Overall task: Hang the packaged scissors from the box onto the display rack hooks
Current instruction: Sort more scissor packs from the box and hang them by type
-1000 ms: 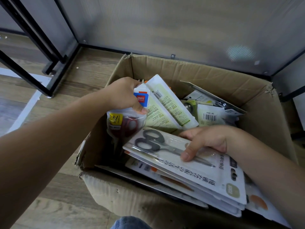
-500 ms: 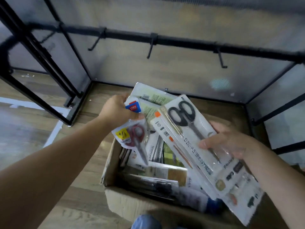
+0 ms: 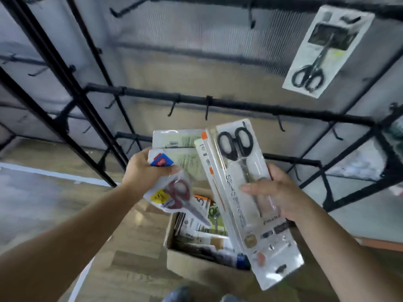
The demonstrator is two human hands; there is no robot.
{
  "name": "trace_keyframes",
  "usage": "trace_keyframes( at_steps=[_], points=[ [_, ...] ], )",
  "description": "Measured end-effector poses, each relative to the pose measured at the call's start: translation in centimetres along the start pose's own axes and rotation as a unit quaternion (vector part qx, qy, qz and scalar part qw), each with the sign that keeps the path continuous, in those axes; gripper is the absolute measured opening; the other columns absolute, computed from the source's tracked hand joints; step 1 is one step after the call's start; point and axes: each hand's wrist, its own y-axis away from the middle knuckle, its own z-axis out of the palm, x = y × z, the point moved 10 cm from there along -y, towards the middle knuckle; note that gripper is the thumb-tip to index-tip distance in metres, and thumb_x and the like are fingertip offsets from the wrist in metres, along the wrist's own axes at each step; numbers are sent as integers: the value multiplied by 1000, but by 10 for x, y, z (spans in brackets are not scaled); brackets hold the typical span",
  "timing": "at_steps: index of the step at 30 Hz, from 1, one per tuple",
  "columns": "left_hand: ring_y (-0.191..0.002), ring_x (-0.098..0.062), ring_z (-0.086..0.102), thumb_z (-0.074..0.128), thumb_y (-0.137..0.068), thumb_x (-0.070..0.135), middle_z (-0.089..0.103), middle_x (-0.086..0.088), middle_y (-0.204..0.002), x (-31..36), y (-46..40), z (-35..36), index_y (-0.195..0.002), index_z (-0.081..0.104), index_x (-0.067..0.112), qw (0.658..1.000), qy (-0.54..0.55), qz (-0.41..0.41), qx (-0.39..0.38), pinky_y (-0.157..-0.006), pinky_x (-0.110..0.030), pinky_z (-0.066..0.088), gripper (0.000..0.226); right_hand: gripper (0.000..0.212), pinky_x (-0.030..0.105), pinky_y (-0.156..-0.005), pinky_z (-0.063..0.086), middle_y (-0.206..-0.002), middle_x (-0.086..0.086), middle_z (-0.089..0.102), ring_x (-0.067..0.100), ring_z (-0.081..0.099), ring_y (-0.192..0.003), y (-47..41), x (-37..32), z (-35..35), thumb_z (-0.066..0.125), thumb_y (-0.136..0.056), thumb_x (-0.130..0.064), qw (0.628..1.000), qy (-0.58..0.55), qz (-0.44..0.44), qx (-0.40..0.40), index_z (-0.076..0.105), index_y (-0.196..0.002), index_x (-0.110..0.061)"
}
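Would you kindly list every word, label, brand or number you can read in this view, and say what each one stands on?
None can be read with certainty.
Red and blue brand tag on the red-handled scissors pack in the left hand: blurred.
Vertical print on the black-handled scissors pack in the right hand: blurred.
Barcode on the green-backed pack: digits too small.
Hanging scissors pack: unreadable.

Soft, even daylight; glare on the clear packets [image 3: 246, 184]. Motion blur throughout; wide-angle lens bends the rack [image 3: 239, 104] bars at the edges.
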Motion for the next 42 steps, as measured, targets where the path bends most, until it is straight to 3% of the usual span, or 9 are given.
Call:
trace_keyframes(
  at_steps=[7, 15, 18, 22, 25, 28, 30, 38, 42],
  points=[
    [-64, -4, 68, 89, -59, 17, 72, 13, -69, 144, 52, -69, -80, 64, 24, 996, 58, 65, 19, -54, -18, 51, 33, 66, 23, -61, 55, -92, 1, 74, 17, 71, -84, 72, -145, 8, 86, -49, -15, 995, -25, -93, 36, 58, -109, -20],
    [-66, 12, 63, 85, -66, 15, 67, 32, -70, 233, 95, -122, -75, 64, 48, 982, 35, 172, 67, -56, -10, 48, 40, 75, 33, -70, 56, -98, 11, 73, 27, 70, -90, 111, -187, 2, 87, -41, -22, 991, -66, -108, 50, 63, -110, -8],
    [-67, 17, 60, 84, -68, 23, 62, 39, -69, 252, 107, -136, -74, 59, 64, 977, -3, 192, 88, -60, -14, 44, 49, 46, 29, -58, 56, -91, 12, 74, 25, 72, -82, 114, -204, 5, 81, -55, -12, 984, -110, -127, 52, 70, -99, -6],
    [-62, 18, 59, 83, -69, 19, 61, 38, -64, 264, 111, -152, -77, 58, 46, 971, 36, 204, 119, -48, -3, 42, 38, 46, 36, -67, 58, -100, 16, 72, 29, 70, -89, 112, -230, 14, 73, -63, -12, 976, -165, -134, 54, 65, -106, 1],
    [-62, 6, 65, 84, -64, 17, 69, 24, -67, 262, 108, -156, -80, 63, 33, 969, 126, 178, 114, -51, -9, 48, 30, 43, 38, -66, 58, -101, 17, 71, 29, 70, -89, 110, -246, 23, 74, -64, -12, 967, -205, -150, 30, 66, -105, -2],
    [-67, -9, 69, 83, -64, 18, 72, 9, -69, 252, 104, -152, -83, 66, 19, 959, 232, 121, 111, -61, -26, 54, 25, 13, 33, -56, 56, -83, 10, 74, 24, 72, -74, 108, -248, 28, 68, -66, -16, 957, -245, -153, 12, 77, -75, -12],
    [-57, -5, 66, 82, -63, 21, 68, 10, -63, 248, 101, -147, -81, 63, 17, 948, 281, 94, 114, -53, -21, 52, 26, 8, 33, -54, 56, -75, 7, 73, 22, 71, -68, 105, -245, 33, 69, -65, -16, 950, -271, -155, 4, 77, -65, -15],
    [-88, -27, 68, 81, -71, 29, 69, -6, -95, 244, 91, -111, -101, 61, 17, 903, 415, -32, 109, -83, -44, 55, 38, 25, 42, -72, 56, -95, 15, 71, 31, 70, -86, 81, -224, 56, 71, -71, -22, 946, -297, -128, 2, 74, -93, -10],
    [-92, -26, 66, 81, -67, 31, 68, -5, -103, 250, 92, -89, -115, 57, 14, 894, 441, -51, 65, -70, -37, 53, 56, 22, 42, -66, 57, -92, 12, 73, 28, 71, -81, 71, -244, 56, 68, -72, -26, 931, -337, -142, 5, 76, -87, -12]
  ],
)
